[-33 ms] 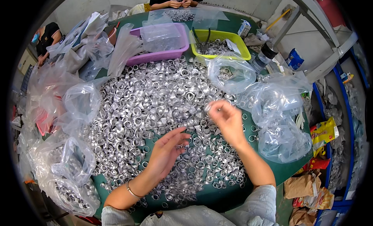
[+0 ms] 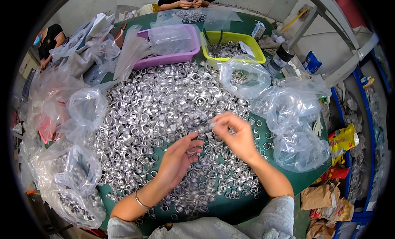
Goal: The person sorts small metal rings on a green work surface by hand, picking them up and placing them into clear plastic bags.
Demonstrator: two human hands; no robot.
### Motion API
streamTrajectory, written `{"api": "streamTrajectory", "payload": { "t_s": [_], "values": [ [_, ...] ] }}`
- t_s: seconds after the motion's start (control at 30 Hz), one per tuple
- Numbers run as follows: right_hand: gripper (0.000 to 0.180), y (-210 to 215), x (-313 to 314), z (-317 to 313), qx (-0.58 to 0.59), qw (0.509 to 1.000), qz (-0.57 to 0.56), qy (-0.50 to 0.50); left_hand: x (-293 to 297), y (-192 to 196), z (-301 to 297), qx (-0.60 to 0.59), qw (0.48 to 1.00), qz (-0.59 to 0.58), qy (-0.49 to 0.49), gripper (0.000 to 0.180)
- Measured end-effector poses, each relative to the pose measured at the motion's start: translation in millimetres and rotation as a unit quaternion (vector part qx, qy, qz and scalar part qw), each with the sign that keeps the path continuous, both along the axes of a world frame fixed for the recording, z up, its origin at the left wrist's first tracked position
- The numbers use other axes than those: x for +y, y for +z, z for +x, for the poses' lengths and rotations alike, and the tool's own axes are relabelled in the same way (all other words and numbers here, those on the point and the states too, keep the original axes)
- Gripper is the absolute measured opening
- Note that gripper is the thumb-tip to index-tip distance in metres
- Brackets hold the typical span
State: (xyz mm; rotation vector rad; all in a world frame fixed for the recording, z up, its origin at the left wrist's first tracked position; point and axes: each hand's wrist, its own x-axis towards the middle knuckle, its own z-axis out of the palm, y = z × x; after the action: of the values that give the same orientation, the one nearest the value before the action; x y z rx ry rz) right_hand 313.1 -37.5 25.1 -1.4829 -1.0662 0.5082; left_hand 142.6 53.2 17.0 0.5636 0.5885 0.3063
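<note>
A wide heap of silver metal rings [image 2: 164, 99] covers the middle of the green table. Over its near right part, my right hand [image 2: 236, 136] is closed in a pinch, with a blurred silver ring [image 2: 212, 124] at its fingertips. My left hand [image 2: 177, 156], a bracelet on its wrist, hovers just to the left. Its fingers are apart and curve toward the right hand, and I see nothing held in it. Below and between the hands lies a looser spread of rings [image 2: 224, 177], with green tabletop showing through.
Behind the heap stand a purple basket [image 2: 164, 60] and a yellow-green basket [image 2: 260, 54] with pliers [image 2: 214, 43]. Clear plastic bags [image 2: 294, 115] crowd the right, and bags with rings [image 2: 76, 189] the left. Across the table, another person's hands [image 2: 191, 3] work over small pieces.
My right hand has moved left and slightly nearer to me, bringing its pinched fingers closer to the left hand. My left hand has barely moved.
</note>
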Motion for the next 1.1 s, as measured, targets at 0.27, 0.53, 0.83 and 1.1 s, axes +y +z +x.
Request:
{"api": "streamTrajectory", "payload": {
  "t_s": [0.27,0.53,0.83,1.1],
  "values": [
    [0.017,1.2,44.6,69.9,-0.130,0.961,-0.166,-0.177,5.2,-6.7,0.4,0.014,0.998,-0.001,-0.056,0.025],
    [0.043,-72.5,109.3,169.2,-0.339,0.835,-0.410,-0.138,0.3,-12.4,-0.3,0.030,0.998,0.008,-0.047,0.026],
    [0.046,-41.3,43.7,101.1,-0.311,0.897,-0.315,-0.011,-0.9,-14.5,-8.4,0.029,0.999,0.006,-0.030,0.029],
    [0.053,-31.8,35.9,77.1,-0.326,0.895,-0.303,-0.028,-1.9,-15.7,-9.3,0.029,0.999,0.013,-0.030,0.027]
  ]
}}
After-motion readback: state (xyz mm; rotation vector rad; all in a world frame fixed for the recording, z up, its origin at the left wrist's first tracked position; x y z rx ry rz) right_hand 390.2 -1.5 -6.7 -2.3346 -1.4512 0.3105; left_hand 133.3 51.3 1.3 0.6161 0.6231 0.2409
